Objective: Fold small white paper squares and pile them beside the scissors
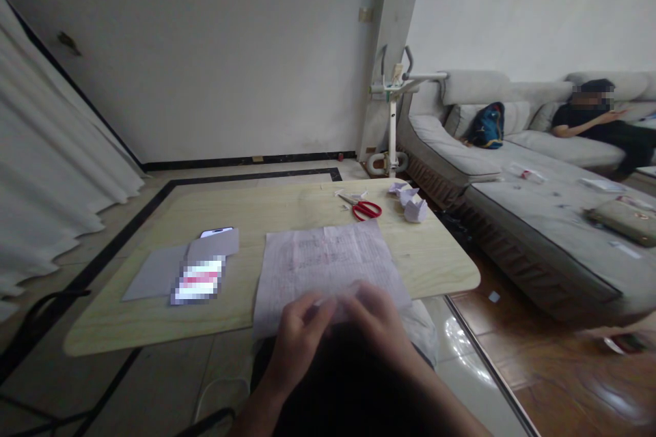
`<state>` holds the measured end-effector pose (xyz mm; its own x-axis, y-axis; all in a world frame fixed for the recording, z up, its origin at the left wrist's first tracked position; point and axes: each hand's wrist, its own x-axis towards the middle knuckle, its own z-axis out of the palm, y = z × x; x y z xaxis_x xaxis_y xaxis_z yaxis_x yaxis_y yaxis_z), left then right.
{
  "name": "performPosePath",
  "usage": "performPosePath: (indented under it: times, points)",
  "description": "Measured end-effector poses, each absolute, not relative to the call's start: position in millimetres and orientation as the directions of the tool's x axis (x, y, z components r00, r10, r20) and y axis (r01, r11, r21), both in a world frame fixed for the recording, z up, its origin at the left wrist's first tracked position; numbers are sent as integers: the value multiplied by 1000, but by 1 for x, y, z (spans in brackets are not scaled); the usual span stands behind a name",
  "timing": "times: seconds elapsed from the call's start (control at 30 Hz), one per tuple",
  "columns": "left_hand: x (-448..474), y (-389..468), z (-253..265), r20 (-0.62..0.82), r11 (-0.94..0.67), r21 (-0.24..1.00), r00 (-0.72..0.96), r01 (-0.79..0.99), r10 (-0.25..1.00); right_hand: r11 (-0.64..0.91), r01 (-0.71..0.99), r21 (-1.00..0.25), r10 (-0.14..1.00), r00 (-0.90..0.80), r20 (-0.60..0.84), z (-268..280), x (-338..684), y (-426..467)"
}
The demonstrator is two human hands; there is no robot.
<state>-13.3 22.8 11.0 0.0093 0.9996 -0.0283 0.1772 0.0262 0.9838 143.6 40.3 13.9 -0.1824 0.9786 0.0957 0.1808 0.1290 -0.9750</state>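
Observation:
My left hand (305, 328) is closed in a pinch at the near edge of a large printed paper sheet (318, 256). Close beside it, my right hand (376, 321) has its fingers curled inward and is blurred by motion. Between the fingertips of both hands there is something small and pale, too smeared to name. The sheet lies on the wooden table (435, 266), creased, its near end reaching past the table edge. Beyond it rest scissors (366, 208) with red handles, among small paper scraps.
Crumpled paper pieces (414, 208) sit at the table's far right. To the left lie a lit phone (199, 280), blank paper (154, 273) and another phone (216, 232) partly covered. A grey sofa (538, 225) stands right, with a backpack (489, 125) and a seated person (589, 119).

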Motion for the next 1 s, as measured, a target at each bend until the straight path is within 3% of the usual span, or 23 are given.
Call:
performPosePath:
  times: [0.37,0.87,1.0]
  points:
    - [-15,25,5,-83,73,988,69,136,994,42,30,-999,986,-165,36,23,148,39]
    - [-16,26,8,-80,68,982,67,175,994,107,107,-988,960,-270,75,20,148,40]
    - [-15,24,10,-38,18,981,99,195,994,104,37,-994,966,-243,92,18,147,40]
